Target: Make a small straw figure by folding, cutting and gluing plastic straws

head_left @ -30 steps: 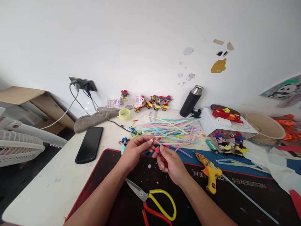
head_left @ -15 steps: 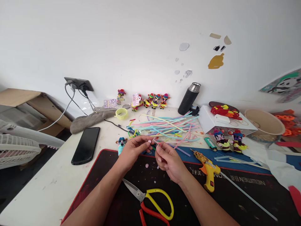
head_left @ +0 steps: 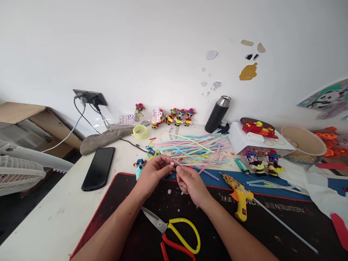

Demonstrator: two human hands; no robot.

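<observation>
The left hand [head_left: 155,177] and the right hand [head_left: 191,181] are close together over the back of the mat [head_left: 114,194], each with thumb and fingertips pinched on a thin pale strip [head_left: 178,163]. The strip bridges the small gap between them, its long axis running left to right and dipping slightly toward the right hand; its ends are hidden in the fingers, so I cannot tell which end leads.

A blue-hatted doll [head_left: 140,166] stands just beside the left hand. Directly behind both hands lie the stems [head_left: 190,145], mostly crosswise. Dark mat with a few crumbs shows between the hands and the scissors [head_left: 160,225], whose blades point back and left, the tip near the left forearm. Right of the right hand, more mat reaches to the glue gun [head_left: 241,203], its nozzle aimed back and left.

The mat's red edge runs along the left; beyond it, pale surface [head_left: 51,217] stretches from the phone [head_left: 98,169] to the rounded front edge. Farther back, dolls [head_left: 181,117] and a flask [head_left: 216,117] stand near the wall.
</observation>
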